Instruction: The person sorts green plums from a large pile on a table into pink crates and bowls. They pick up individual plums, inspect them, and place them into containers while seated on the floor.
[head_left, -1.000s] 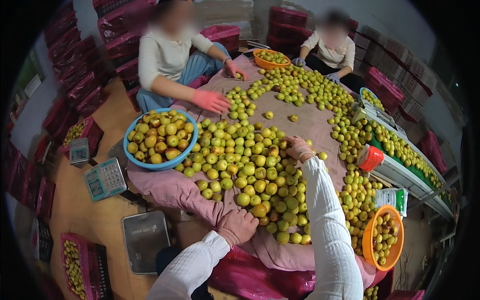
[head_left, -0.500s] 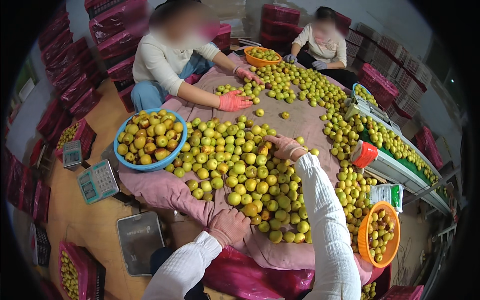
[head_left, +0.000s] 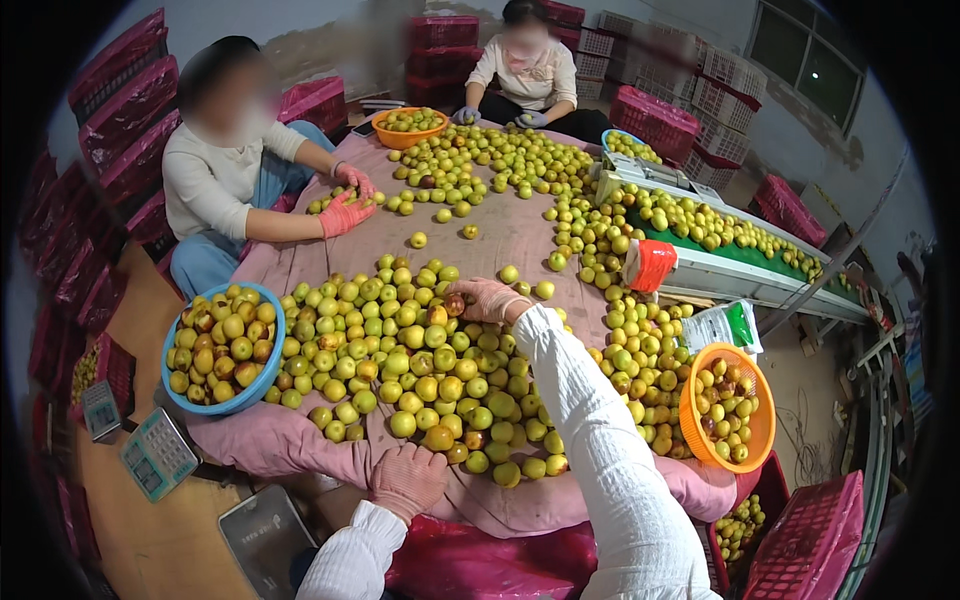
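Yellow-green jujubes (head_left: 400,365), some with brown patches, lie in a wide heap on a pink cloth (head_left: 330,260) over the table. My right hand (head_left: 488,300), in a pink glove, reaches over the far side of this heap. Its fingers close on a brown jujube (head_left: 455,305). Against the near edge of the heap rests my left hand (head_left: 410,482), also gloved in pink. It is closed, knuckles up, on the cloth; whatever may lie beneath its fingers is hidden.
A blue basket (head_left: 279,350) stands left of the heap, an orange basket (head_left: 768,420) at the right. Beyond the right-hand jujubes runs a sloping conveyor (head_left: 720,268). Two co-workers sit at the far side and left. A scale (head_left: 160,455) stands at lower left.
The view has swung rightward, so the scene sits further left. My right hand now has a brown jujube at its fingers. The left co-worker's hands have drawn together around some fruit.
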